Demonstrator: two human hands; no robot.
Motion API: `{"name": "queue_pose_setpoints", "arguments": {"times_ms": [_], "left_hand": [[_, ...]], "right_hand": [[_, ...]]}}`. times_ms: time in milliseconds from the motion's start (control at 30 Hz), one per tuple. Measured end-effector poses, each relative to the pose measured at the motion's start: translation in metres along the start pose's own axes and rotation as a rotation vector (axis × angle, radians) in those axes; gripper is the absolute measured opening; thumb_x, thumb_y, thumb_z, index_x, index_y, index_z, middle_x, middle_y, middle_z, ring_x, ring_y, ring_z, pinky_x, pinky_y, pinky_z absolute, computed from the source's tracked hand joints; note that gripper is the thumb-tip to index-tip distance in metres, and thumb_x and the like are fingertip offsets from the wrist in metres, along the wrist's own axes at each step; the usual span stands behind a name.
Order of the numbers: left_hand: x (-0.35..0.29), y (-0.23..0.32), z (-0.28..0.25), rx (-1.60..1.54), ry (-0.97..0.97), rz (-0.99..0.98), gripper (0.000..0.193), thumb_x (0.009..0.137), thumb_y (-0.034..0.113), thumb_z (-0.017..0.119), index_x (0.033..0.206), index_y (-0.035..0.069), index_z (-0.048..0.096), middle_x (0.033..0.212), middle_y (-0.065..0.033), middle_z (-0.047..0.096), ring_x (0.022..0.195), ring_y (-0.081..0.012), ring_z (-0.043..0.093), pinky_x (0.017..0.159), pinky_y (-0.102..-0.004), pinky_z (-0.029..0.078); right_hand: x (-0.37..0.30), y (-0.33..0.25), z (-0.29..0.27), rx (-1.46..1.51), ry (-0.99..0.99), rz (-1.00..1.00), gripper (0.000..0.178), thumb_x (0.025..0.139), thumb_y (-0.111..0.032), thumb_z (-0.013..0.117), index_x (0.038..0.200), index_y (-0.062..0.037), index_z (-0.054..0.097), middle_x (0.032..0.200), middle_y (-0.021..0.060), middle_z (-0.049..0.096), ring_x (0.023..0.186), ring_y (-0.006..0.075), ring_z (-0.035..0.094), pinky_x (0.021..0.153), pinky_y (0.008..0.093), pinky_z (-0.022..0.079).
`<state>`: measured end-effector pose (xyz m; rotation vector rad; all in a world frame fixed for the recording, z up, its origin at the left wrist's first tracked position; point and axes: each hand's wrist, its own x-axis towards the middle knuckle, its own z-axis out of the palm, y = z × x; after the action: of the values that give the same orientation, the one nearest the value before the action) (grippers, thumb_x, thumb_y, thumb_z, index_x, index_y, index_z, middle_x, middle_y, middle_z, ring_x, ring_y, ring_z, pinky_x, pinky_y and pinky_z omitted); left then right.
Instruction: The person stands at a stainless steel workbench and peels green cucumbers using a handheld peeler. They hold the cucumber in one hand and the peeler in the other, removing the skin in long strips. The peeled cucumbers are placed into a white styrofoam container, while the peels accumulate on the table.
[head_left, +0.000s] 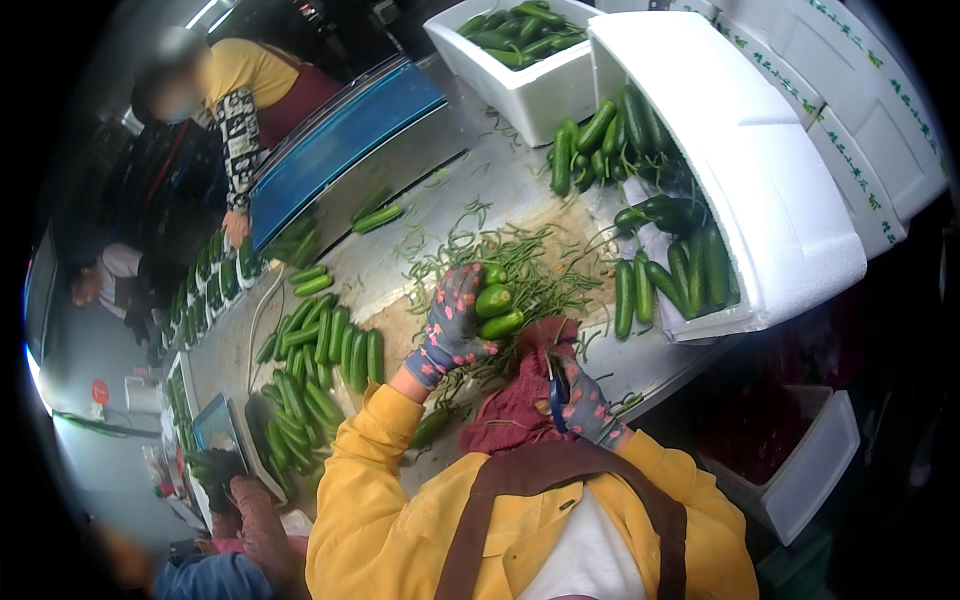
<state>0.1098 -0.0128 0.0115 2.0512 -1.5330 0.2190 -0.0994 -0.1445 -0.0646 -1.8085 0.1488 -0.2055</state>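
Note:
My left hand (450,328), in a dark glove with pink flowers, is closed around a few short green cucumbers (494,301), their ends pointing right. Blue-handled scissors (557,396) are in my gloved right hand (592,408), close to my body. A dark red cloth (503,412) lies bunched beside and under the scissors. Thin green stem trimmings (545,262) are heaped on the table just beyond my hands. To the left of my left hand is a pile of cucumbers (318,350).
A white foam box (745,165) lies tipped at right, cucumbers (690,275) spilling from its mouth. Another foam box (540,95) of cucumbers stands behind. A blue-topped machine (340,150) crosses the far left. Co-workers handle cucumbers at left. A white bin (815,465) sits lower right.

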Motion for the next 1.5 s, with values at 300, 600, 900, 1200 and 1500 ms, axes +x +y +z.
{"name": "queue_pose_setpoints", "arguments": {"times_ms": [300, 600, 900, 1200, 1500], "left_hand": [[-0.027, 0.046, -0.016, -0.038, -0.332, -0.144, 0.086, 0.048, 0.029, 0.070, 0.120, 0.003, 0.031, 0.110, -0.0187, 0.039, 0.100, -0.0361, 0.040, 0.086, -0.0429, 0.032], [-0.047, 0.073, 0.023, -0.110, -0.544, -0.136, 0.082, 0.043, 0.025, 0.071, 0.114, 0.005, 0.036, 0.105, -0.0185, 0.040, 0.095, -0.0356, 0.042, 0.083, -0.0423, 0.033], [-0.052, 0.068, 0.028, -0.150, -0.407, -0.100, 0.076, 0.042, 0.025, 0.069, 0.109, 0.006, 0.039, 0.101, -0.0184, 0.042, 0.092, -0.0358, 0.043, 0.082, -0.0437, 0.035], [-0.051, 0.070, 0.026, -0.112, -0.472, -0.135, 0.084, 0.040, 0.027, 0.070, 0.114, 0.004, 0.037, 0.105, -0.0186, 0.040, 0.096, -0.0360, 0.041, 0.082, -0.0440, 0.035], [-0.062, 0.065, 0.027, -0.148, -0.377, -0.156, 0.084, 0.040, 0.030, 0.071, 0.113, 0.003, 0.038, 0.104, -0.0180, 0.041, 0.094, -0.0363, 0.042, 0.082, -0.0447, 0.034]], "right_hand": [[0.008, -0.028, -0.013, 0.347, 0.220, 0.155, 0.039, 0.077, -0.019, 0.050, 0.112, -0.0055, 0.039, 0.088, 0.0125, 0.050, 0.065, 0.0133, 0.052, 0.051, 0.0219, 0.044], [0.024, -0.014, -0.002, 0.417, 0.087, 0.184, 0.047, 0.069, 0.002, 0.048, 0.115, 0.0019, 0.036, 0.109, 0.0122, 0.047, 0.096, 0.0209, 0.048, 0.081, 0.0289, 0.039], [0.023, 0.019, 0.004, 0.306, 0.143, 0.134, 0.052, 0.073, 0.002, 0.045, 0.122, -0.0007, 0.028, 0.107, 0.0120, 0.048, 0.097, 0.0208, 0.047, 0.084, 0.0275, 0.037], [0.015, 0.020, 0.003, 0.242, 0.164, 0.136, 0.046, 0.074, -0.006, 0.050, 0.117, -0.0021, 0.036, 0.100, 0.0111, 0.051, 0.082, 0.0203, 0.054, 0.073, 0.0264, 0.044], [0.014, -0.012, -0.013, 0.219, 0.298, 0.014, 0.048, 0.072, -0.008, 0.055, 0.116, 0.0004, 0.037, 0.090, 0.0066, 0.051, 0.072, 0.0145, 0.052, 0.062, 0.0247, 0.044]]}}
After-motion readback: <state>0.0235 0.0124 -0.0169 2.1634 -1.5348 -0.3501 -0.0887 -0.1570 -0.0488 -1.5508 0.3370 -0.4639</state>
